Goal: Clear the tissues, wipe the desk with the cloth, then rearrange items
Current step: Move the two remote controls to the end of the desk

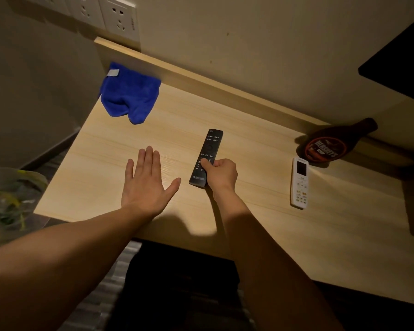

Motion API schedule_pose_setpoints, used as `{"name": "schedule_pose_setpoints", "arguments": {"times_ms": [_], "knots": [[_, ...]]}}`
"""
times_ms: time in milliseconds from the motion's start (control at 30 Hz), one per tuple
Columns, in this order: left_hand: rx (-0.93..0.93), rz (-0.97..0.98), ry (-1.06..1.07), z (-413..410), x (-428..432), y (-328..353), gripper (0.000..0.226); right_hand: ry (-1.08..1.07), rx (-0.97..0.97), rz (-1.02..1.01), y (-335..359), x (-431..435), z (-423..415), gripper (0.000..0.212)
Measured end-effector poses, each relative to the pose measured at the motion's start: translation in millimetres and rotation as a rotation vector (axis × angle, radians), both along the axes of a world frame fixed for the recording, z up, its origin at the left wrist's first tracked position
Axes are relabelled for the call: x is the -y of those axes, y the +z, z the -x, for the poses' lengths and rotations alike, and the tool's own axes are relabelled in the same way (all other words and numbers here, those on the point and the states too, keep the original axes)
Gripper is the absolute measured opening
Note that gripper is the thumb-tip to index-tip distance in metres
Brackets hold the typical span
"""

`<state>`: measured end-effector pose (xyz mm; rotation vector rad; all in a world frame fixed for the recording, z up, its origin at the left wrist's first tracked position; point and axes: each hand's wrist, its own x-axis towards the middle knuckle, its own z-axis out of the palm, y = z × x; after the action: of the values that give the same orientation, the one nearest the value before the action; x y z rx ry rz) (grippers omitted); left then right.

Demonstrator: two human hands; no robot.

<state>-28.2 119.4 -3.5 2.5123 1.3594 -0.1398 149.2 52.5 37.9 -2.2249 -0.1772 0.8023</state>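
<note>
Tabletop (105, 163): cloth (129, 94) far-left corner; remote (209, 146) centre; second remote (300, 185) well right of it; syrup bottle (328, 144) lying just behind second remote, near back ledge (225, 91).

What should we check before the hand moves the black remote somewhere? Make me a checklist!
1. Right hand has a firm hold on the black remote: ok, it grips the near end.
2. Left hand free to help: ok, open and holding nothing.
3. Blue cloth out of the way: ok, at the far left corner.
4. Desk wiped clean: cannot tell in this dim light.
5. White remote clear of the black one: ok, it lies apart to the right.
6. Hershey's syrup bottle standing up: not ok, it lies on its side.
</note>
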Motion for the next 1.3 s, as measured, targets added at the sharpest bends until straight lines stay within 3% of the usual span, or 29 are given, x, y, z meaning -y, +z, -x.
{"name": "schedule_pose_setpoints", "arguments": {"times_ms": [200, 433, 633, 1300], "knots": [[0.011, -0.027, -0.004, 0.6, 2.0, -0.9, 0.099, -0.112, -0.114, -0.153, 7.1, 45.8, -33.4, 0.022], [0.013, -0.020, -0.006, 0.5, 1.9, -0.1, 0.099, -0.258, 0.130, -0.189, 41.6, 142.2, -118.3, 0.011], [0.019, -0.017, -0.006, 1.1, 1.2, 0.4, 0.099, -0.398, 0.205, -0.087, 48.0, 197.2, -177.3, 0.014], [0.021, -0.035, 0.004, 0.4, 0.9, -2.2, 0.099, -0.593, 0.039, -0.115, 8.2, 220.0, -186.5, 0.016]]}}
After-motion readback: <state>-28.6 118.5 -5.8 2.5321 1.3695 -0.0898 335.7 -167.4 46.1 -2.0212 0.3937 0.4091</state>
